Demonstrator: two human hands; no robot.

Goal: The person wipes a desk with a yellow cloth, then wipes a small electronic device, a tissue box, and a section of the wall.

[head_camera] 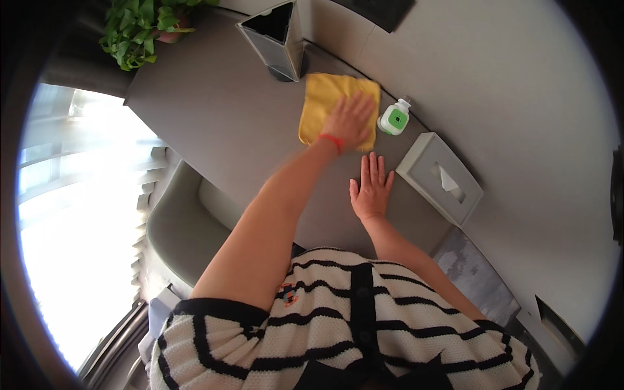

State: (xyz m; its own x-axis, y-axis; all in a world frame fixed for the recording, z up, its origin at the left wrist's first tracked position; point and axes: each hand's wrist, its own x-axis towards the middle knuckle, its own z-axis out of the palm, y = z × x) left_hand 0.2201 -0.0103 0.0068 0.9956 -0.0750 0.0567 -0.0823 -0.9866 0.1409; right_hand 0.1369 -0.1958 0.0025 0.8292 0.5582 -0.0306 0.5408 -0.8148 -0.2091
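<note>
My left hand, a red cord around its wrist, lies palm down on a yellow cloth, with its fingers spread and slightly blurred. The cloth is spread almost flat on the brown-grey tabletop. Nearer to me, my right hand rests flat on the bare tabletop, fingers up the view and thumb out to the left. Just right of the cloth is a small white bottle with a green label. A light grey tissue box, a tissue showing in its slot, sits to the right of my right hand.
Beyond the cloth stands a clear-sided, three-sided display holder on a round dark base. A leafy green plant in a reddish pot is at the far left. The wall runs along the table's right edge. A grey-green chair is at the left edge.
</note>
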